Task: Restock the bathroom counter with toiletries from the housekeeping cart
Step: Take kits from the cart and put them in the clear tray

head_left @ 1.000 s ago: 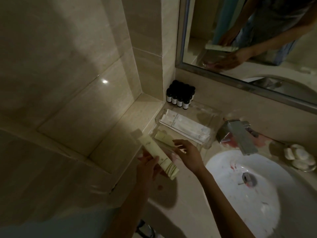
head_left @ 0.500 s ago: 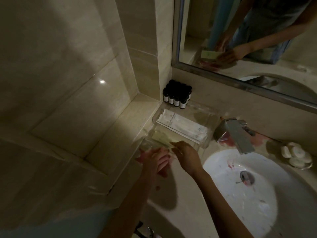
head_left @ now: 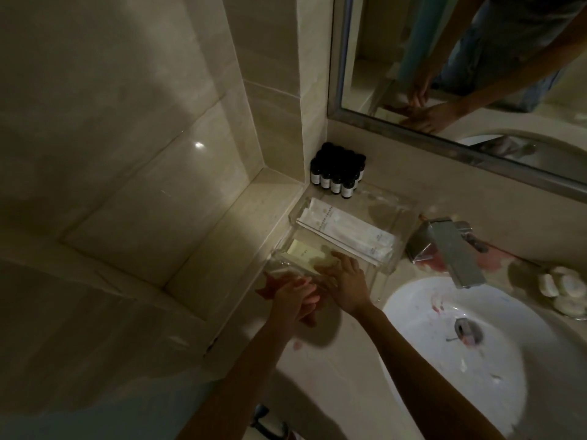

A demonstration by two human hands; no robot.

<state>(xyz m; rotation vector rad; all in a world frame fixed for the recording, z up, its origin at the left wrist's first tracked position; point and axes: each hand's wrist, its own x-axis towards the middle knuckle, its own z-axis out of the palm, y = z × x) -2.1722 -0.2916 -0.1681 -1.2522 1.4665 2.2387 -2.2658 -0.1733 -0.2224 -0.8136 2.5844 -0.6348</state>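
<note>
A clear acrylic tray (head_left: 401, 217) stands on the counter left of the basin. Its front compartment holds pale cream packets (head_left: 303, 254), and long white sachets (head_left: 346, 236) lie in the back one. My right hand (head_left: 346, 282) rests its straight fingertips on the near end of the cream packets. My left hand (head_left: 293, 295) lies beside it at the tray's front edge with its fingers stretched out, holding nothing that I can see. Several small dark bottles (head_left: 336, 176) stand in a cluster behind the tray, in the corner.
A metal faucet (head_left: 451, 252) juts over the white basin (head_left: 476, 376) on the right. White round soaps (head_left: 562, 287) sit in a dish at far right. A mirror (head_left: 476, 58) hangs above the counter. A tiled ledge (head_left: 222, 249) runs along the left wall.
One second ago my left hand held a cream tube above the tray. It has been laid into the front compartment, and both hands now lie low at the tray's front.
</note>
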